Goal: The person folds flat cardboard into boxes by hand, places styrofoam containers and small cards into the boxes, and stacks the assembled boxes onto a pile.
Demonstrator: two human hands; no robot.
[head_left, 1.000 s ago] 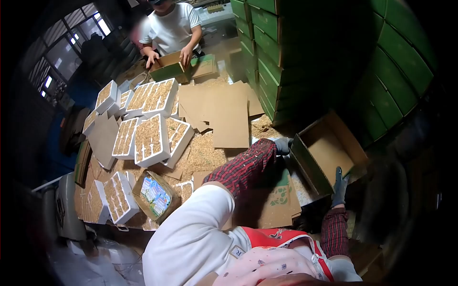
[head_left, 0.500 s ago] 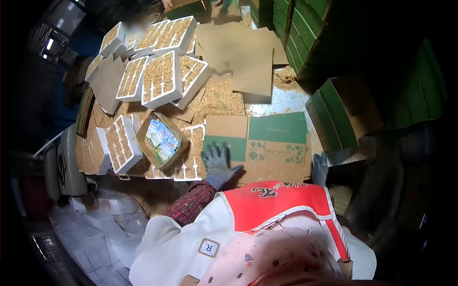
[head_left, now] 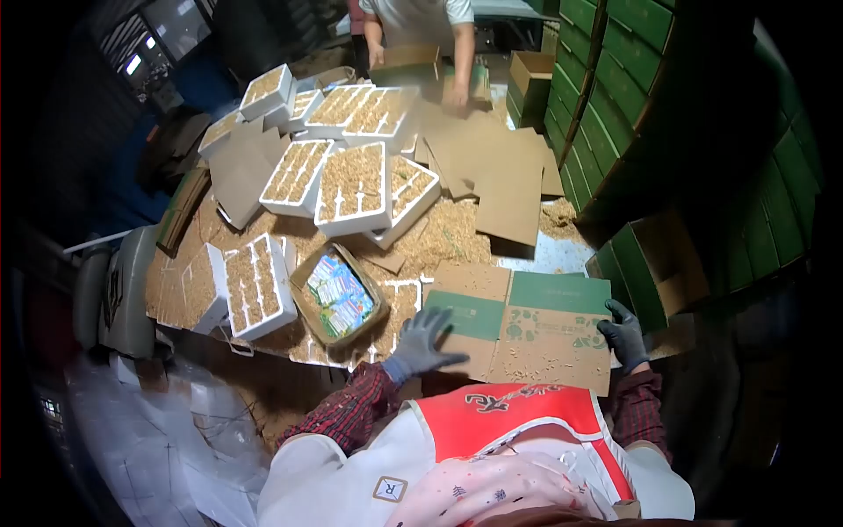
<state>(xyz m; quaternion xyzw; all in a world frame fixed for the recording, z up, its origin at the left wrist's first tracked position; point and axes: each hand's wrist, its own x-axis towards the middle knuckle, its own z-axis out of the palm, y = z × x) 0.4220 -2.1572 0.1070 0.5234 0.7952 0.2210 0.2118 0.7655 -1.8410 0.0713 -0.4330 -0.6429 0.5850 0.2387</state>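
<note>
A flattened cardboard box (head_left: pixel 551 353), brown with green printed panels, lies in front of me, wood shavings scattered over it. My left hand (head_left: pixel 423 345), in a grey glove, is at its left edge with fingers spread; whether it touches the board I cannot tell. At the opposite edge my right hand (head_left: pixel 625 337), in a dark grey glove, has its fingers curled on the cardboard. Just left of my left hand stands an open carton (head_left: pixel 379 318) of colourful printed packets (head_left: pixel 338 299).
White foam trays (head_left: pixel 353 189) filled with shavings cover the table's left and middle. Loose brown cardboard sheets (head_left: pixel 509 198) lie beyond. Green boxes (head_left: pixel 628 88) are stacked at right, with an open box (head_left: pixel 650 272) nearer. Across the table a person (head_left: pixel 426 22) handles a box.
My right hand has come up from beside the box onto its right edge. My left hand has shifted to its left edge. The view has tilted upward, showing more of the other person.
</note>
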